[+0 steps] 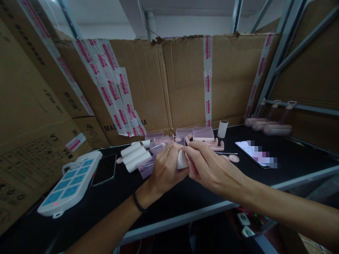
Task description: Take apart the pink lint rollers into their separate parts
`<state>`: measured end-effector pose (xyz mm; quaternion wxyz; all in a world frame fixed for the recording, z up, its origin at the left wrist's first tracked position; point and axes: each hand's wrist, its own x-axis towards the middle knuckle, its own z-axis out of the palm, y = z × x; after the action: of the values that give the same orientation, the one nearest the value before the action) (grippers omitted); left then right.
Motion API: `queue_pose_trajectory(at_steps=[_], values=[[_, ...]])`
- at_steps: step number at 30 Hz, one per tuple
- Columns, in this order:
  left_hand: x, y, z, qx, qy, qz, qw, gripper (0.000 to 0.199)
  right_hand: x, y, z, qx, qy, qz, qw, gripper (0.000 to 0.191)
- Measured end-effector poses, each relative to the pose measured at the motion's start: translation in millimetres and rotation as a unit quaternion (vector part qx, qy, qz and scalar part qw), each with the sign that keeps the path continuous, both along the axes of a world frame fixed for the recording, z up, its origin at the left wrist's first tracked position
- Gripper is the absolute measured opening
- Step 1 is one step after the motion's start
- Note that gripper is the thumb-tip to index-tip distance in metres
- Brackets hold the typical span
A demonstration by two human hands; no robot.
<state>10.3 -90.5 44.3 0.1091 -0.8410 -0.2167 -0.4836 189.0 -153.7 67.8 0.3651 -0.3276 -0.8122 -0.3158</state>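
My left hand [168,164] is wrapped round a white lint roller roll [182,160] and holds it over the front of the table. At the roll's upper right end, the closed fingers of my right hand [205,160] grip it, hiding what is at that end. Just beyond my hands lie pink hooked handles [219,145] and clear purple covers [202,132]. More white rolls [137,161] lie in a pile to the left. A pink round cap [233,158] sits to the right, near a thin screwdriver-like rod [229,153].
A white power strip [70,185] and a dark phone [105,169] lie at left. Another phone [251,153] with a lit screen is at right. One roll [222,129] stands upright at the back. Pink rollers [277,128] hang from the rack bar. Cardboard [185,81] walls the back.
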Motion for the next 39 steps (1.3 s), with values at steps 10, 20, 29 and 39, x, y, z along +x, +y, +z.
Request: queue_pose_trajectory(at_steps=[10, 20, 29, 39], values=[[-3.9, 2.2, 4.0, 0.030, 0.029, -0.004, 0.999, 0.025, 7.5, 3.4, 8.9, -0.011, -0.010, 0.054, 0.998, 0.023], [-10.8, 3.7, 12.3, 0.077, 0.077, -0.024, 0.994, 0.040, 32.1, -1.7, 16.7, -0.124, -0.052, 0.134, 0.982, 0.029], [-9.6, 3.7, 18.1, 0.099, 0.123, -0.012, 0.987, 0.037, 38.3, 2.4, 12.4, -0.105, -0.098, 0.105, 0.984, 0.027], [-8.1, 1.0, 19.6, 0.147, 0.167, -0.009, 0.975, 0.041, 38.6, 0.2, 17.6, -0.108, -0.091, 0.115, 0.983, 0.023]])
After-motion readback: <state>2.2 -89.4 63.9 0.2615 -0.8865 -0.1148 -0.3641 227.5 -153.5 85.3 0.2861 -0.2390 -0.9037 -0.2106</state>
